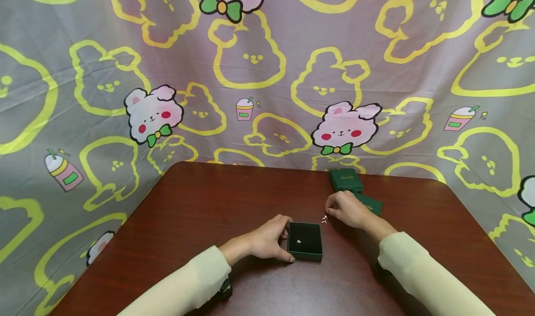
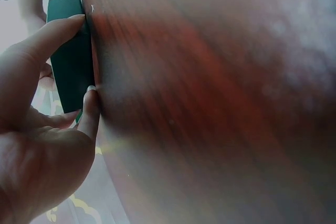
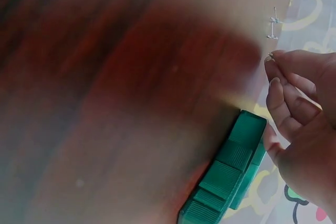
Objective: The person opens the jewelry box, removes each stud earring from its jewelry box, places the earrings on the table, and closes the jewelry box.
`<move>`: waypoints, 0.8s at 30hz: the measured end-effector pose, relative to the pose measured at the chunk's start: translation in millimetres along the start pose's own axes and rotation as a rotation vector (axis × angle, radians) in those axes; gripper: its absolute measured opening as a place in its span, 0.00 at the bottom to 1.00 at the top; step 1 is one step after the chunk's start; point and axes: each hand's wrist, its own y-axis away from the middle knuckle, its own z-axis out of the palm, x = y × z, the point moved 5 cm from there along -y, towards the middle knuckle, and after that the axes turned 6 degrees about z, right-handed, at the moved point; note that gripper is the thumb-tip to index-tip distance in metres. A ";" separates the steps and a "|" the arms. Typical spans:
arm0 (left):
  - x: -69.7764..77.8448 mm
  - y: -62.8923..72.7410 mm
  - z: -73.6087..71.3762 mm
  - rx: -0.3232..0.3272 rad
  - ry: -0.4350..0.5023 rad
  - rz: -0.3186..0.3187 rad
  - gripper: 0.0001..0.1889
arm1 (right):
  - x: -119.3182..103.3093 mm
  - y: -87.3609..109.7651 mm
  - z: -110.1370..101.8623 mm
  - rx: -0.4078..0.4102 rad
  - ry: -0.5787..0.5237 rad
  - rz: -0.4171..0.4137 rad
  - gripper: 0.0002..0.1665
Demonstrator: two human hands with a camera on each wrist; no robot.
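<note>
A small green jewelry box (image 1: pixel 305 255) with a black insert lies open-topped on the table. A tiny silver star-shaped stud (image 1: pixel 298 241) sits on the insert, left of its middle. My left hand (image 1: pixel 269 239) grips the box's left side, thumb and fingers at its corners; the left wrist view shows the green outer wall (image 2: pixel 71 66) between them. Right of the box, my right hand (image 1: pixel 347 208) is above the table, pinching a tiny silver piece (image 3: pixel 270 55) at the fingertips, its exact shape too small to tell. Two small silver studs (image 1: pixel 324 219) with posts lie close to those fingertips.
At the back right stands a green box (image 1: pixel 346 180) with gold "Jewelry" lettering. Another green lettered piece (image 1: pixel 371 204) is in front of it, partly hidden by my right hand. A cartoon-printed cloth (image 1: pixel 276 97) hangs behind the brown table (image 1: pixel 234 195).
</note>
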 end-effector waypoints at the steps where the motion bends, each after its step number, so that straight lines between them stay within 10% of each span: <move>1: 0.5 0.1 -0.2 0.000 -0.001 0.002 0.42 | -0.3 -0.2 -0.2 -0.002 0.000 -0.001 0.06; 24: -1.6 0.0 0.4 0.000 0.010 -0.015 0.43 | -5.9 10.3 -21.0 -0.023 0.016 -0.015 0.06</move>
